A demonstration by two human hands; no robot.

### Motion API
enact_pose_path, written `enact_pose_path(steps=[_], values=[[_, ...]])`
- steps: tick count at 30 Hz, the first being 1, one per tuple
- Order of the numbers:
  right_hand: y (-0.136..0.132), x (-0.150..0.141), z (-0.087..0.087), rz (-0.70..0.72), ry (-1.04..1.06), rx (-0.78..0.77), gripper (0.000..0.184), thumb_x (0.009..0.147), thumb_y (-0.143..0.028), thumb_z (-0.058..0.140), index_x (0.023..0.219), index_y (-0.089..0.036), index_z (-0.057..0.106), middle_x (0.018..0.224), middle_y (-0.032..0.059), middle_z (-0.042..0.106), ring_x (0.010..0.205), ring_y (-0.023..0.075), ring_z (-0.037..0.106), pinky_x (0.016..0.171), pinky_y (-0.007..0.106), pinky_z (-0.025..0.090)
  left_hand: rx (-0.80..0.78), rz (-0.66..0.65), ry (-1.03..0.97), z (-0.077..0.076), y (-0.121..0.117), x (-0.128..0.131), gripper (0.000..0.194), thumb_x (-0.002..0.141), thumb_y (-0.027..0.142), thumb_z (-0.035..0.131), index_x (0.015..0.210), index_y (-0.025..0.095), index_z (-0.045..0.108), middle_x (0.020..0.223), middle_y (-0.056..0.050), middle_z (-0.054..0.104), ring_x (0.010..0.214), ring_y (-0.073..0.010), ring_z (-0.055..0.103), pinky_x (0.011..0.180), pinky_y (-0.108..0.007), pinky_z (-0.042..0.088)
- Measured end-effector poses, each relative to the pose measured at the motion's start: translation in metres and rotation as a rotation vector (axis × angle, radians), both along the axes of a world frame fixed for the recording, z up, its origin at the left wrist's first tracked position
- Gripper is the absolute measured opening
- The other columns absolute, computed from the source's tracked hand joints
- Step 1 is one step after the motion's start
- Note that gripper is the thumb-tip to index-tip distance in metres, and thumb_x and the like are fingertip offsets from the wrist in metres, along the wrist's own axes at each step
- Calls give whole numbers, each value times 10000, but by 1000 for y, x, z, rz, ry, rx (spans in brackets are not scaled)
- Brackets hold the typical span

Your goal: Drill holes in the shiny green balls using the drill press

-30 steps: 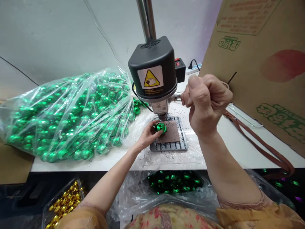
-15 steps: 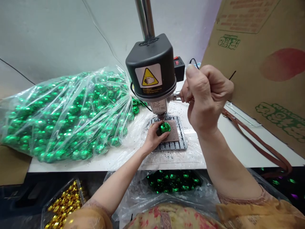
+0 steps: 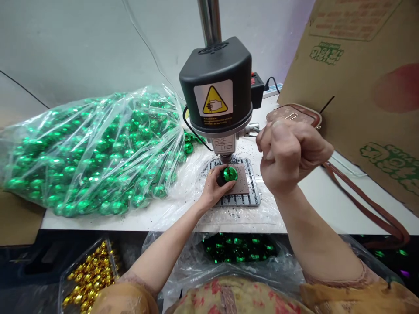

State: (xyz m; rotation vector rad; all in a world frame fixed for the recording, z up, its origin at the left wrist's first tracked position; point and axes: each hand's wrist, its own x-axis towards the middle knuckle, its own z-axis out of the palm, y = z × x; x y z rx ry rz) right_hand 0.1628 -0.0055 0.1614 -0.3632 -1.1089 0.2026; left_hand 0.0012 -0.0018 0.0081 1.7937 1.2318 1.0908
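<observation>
My left hand grips a shiny green faceted ball on a brown board, under the chuck of a small black drill press. The thin drill bit comes down onto the ball's top; how deep it sits I cannot tell. My right hand is a fist around the feed lever at the press's right side, its grip end hidden by the fingers. Beneath the board lies the slotted grey base plate, sprinkled with dark chips.
A clear plastic bag of green balls fills the table's left. To the right stand a cardboard box and a brown purse with a strap. Below the table edge are a bin of gold balls and more green balls in plastic.
My right hand has come down with the feed lever, uncovering the purse behind. Since the first frame, my left hand has shifted the green ball slightly right. The whole view has moved a little.
</observation>
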Motion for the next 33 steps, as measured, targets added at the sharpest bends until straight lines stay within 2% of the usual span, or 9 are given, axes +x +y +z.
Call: enact_pose_path(steps=[4,9,17,23,28,33], values=[[5,-2,-3,2,26,90,554,927,-246,631,583,-194,200,488,-59,233,425,62,248,456,297,230,9,-3,-9,0,0,0,535,834,403,834,1305,228,650,1322,-125,677,1251,-316,634,1106,-493,492],[9,-2,-9,-64,21,116,567,922,-267,624,558,-195,196,468,-61,232,403,66,220,442,303,201,16,-5,-11,-1,0,0,529,838,406,834,1301,235,647,1323,-123,676,1249,-313,636,1100,-496,495],[9,2,-19,-39,-40,174,512,910,-173,606,570,-194,223,497,-68,252,415,51,252,447,285,242,51,-5,16,0,0,0,522,837,416,835,1286,223,650,1274,-118,697,1212,-314,651,1067,-481,515],[6,2,-22,-59,-62,209,498,893,-99,599,599,-198,208,534,-65,252,450,43,266,461,272,268,48,7,-30,-6,0,1,532,841,436,837,1295,229,651,1284,-116,689,1216,-306,650,1074,-471,517],[8,3,-26,-58,-76,241,502,879,-80,590,609,-200,183,534,-70,259,452,38,276,447,272,263,31,5,-53,-9,0,0,545,832,437,847,1297,229,653,1294,-120,677,1233,-317,642,1088,-487,511],[7,3,-35,-54,-98,273,474,864,-66,578,598,-199,209,549,-71,277,446,38,289,445,272,308,21,-4,-74,-9,0,0,546,830,425,845,1299,225,648,1309,-126,674,1238,-317,639,1092,-492,508]])
